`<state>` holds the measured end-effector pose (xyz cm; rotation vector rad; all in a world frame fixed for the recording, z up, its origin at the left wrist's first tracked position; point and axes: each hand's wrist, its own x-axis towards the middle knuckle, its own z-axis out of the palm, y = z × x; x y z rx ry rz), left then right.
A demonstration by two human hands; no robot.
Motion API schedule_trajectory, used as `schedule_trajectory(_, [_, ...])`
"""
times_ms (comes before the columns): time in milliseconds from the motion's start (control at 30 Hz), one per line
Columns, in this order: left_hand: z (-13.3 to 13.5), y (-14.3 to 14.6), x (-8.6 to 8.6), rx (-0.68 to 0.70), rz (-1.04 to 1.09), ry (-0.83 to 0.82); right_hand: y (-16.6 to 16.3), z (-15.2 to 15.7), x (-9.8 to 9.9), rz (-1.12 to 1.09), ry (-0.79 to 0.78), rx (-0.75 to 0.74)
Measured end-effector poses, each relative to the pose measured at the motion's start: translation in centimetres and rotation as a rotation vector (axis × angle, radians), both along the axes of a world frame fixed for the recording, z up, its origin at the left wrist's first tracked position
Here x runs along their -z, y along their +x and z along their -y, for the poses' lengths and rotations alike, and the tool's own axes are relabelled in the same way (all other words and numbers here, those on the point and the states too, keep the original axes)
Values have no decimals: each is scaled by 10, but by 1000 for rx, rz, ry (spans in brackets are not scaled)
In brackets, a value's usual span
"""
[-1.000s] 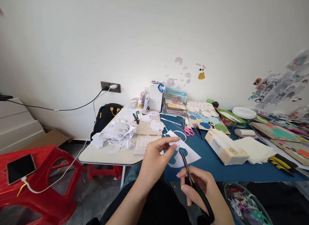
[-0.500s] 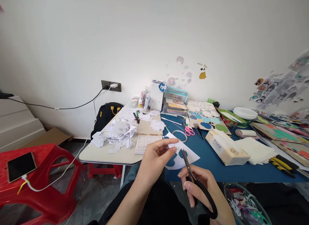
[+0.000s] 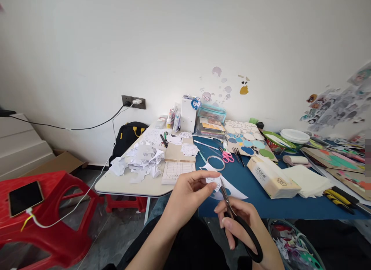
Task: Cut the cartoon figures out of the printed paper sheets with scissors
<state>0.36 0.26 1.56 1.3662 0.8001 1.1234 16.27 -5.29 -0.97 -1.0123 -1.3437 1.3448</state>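
My left hand (image 3: 188, 196) pinches a white sheet of paper (image 3: 232, 191) printed with blue shapes, holding it up over the near edge of the blue table (image 3: 290, 208). My right hand (image 3: 246, 227) grips black-handled scissors (image 3: 240, 223), fingers through the loops. The blades point up and away, and their tips meet the paper just right of my left fingertips.
A tissue pack (image 3: 271, 177), pink scissors (image 3: 227, 156), a tape ring (image 3: 216, 161), paper scraps (image 3: 139, 163) and craft sheets lie on the table. A scrap-filled bin (image 3: 292, 246) stands at the lower right. A red stool (image 3: 43, 219) carrying a charging phone (image 3: 24, 197) stands to the left.
My left hand has turned the paper, so less of the sheet shows left of the blades. The scissors have shifted slightly right and forward along the paper.
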Motion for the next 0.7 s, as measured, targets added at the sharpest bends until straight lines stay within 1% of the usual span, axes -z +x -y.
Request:
schedule_trajectory(233, [5, 0, -2, -18, -21, 28, -2, -1, 4, 49, 44, 34])
schedule_trajectory(467, [9, 0, -5, -56, -50, 44, -10, -1, 6, 95, 96, 160])
schedule_trajectory(533, [9, -2, -5, -50, -65, 50, -8, -1, 6, 114, 97, 159])
schedule_trajectory(700, [6, -5, -7, 19, -101, 58, 1, -1, 12, 150, 50, 74])
